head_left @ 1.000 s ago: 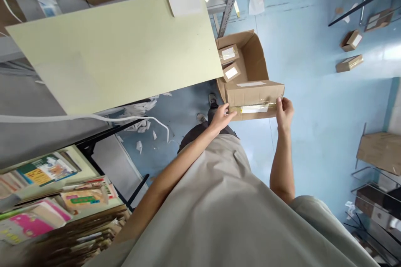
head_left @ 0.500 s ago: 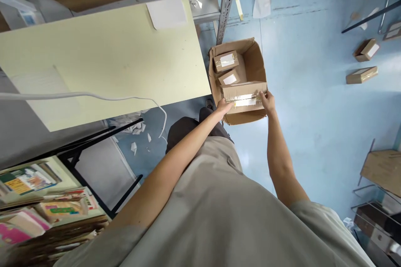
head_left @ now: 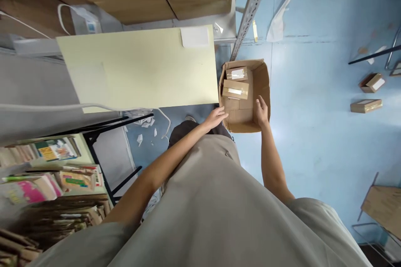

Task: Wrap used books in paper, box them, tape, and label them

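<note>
A large open cardboard box [head_left: 261, 79] stands on the floor beside the table's right end. Inside it, toward the upper left, lie a taped parcel [head_left: 236, 74] and, just below, another taped parcel [head_left: 235, 90] with a white label. My left hand [head_left: 216, 117] is at the box's left edge, fingers stretched out and holding nothing. Over the right part of the box is my right hand [head_left: 262, 111], its fingers apart with nothing in them. Whether either hand touches the box's wall I cannot tell.
The pale yellow table [head_left: 144, 71] bears a white sheet [head_left: 194, 36]. A metal shelf post [head_left: 250, 12] rises behind the box. Two small cartons [head_left: 366, 105] lie on the blue floor at right. Books [head_left: 56, 149] fill a rack at lower left, and a white cable [head_left: 138, 109] crosses the table's front.
Both hands have let go of the long taped parcel, which now lies inside the box by the other parcel. My fingers have opened. The view has shifted, so the surroundings sit lower.
</note>
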{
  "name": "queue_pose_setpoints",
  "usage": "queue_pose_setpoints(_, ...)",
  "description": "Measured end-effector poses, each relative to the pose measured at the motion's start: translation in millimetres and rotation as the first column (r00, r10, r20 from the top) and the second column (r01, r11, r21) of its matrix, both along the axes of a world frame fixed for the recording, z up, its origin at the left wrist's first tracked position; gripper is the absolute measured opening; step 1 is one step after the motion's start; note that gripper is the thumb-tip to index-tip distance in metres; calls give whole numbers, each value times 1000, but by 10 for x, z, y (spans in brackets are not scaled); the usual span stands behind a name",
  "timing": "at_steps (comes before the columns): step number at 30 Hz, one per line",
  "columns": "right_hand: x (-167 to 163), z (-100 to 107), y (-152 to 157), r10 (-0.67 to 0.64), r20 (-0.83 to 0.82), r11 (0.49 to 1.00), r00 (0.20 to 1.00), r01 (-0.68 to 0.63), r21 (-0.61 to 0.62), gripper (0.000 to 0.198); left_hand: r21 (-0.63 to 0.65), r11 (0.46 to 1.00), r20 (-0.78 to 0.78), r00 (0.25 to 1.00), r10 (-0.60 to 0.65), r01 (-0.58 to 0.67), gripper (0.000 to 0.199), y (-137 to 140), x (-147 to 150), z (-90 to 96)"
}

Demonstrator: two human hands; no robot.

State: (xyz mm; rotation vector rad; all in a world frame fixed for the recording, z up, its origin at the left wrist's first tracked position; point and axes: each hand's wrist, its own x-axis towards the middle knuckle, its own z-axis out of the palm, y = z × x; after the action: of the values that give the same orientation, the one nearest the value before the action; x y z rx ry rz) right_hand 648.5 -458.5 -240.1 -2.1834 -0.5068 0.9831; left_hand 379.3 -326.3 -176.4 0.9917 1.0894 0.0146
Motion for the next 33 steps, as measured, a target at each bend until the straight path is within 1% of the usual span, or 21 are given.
queue_pose_setpoints(3, -100, 173, 55, 18, 4, 997, 1000, -18, 71, 108, -18, 999, 30, 999, 30, -30, 64, 117, -278, 289)
queue_pose_setpoints(5, -167, 287, 177, 27, 22, 993, 999, -29, 118, 108, 12, 998, 65, 996, 66, -67, 61, 218, -404, 442)
queue_pose_setpoints(7, -253, 431, 365, 45, 37, 986, 998, -50, 158, 106, 53, 991, 92, 989, 117, -123, 58, 317, -503, 563)
queue_pose_setpoints(10, -451, 713, 746, 143, 73, 963, 987, -155, 220, 101, 110, 966, 137, 967, 217, -232, 53, 438, -663, 684)
queue_pose_setpoints(13, -775, 1044, 1194, 280, 114, 901, 953, -302, 310, 93, 144, 927, 183, 930, 319, -347, 52, 526, -907, 761)
queue_pose_setpoints(16, -1263, 1378, 1640, 434, 143, 801, 889, -454, 391, 85, 168, 865, 234, 871, 431, -473, 53, 609, -1278, 852)
queue_pose_setpoints(19, -1909, 1673, 2026, 576, 172, 684, 799, -587, 433, 79, 184, 769, 311, 779, 545, -612, 52, 688, -1790, 990)
queue_pose_setpoints(21, -2397, 1832, 2234, 647, 191, 610, 738, -652, 451, 77, 202, 689, 351, 708, 613, -696, 49, 724, -2194, 1089)
queue_pose_setpoints(24, -3168, 2006, 2474, 728, 219, 505, 649, -725, 469, 72, 231, 564, 392, 606, 692, -793, 43, 744, -2857, 1204)
queue_pose_setpoints(28, -4215, 2143, 2681, 812, 232, 378, 536, -785, 490, 64, 252, 389, 427, 462, 777, -886, 38, 691, -3773, 1280)
queue_pose_setpoints(31, -4987, 2188, 2770, 865, 212, 295, 455, -802, 519, 61, 268, 248, 442, 347, 827, -931, 35, 566, -4410, 1323)
queue_pose_setpoints(33, -5473, 2195, 2808, 902, 192, 232, 386, -810, 539, 61, 290, 141, 450, 265, 853, -947, 35, 448, -4777, 1351)
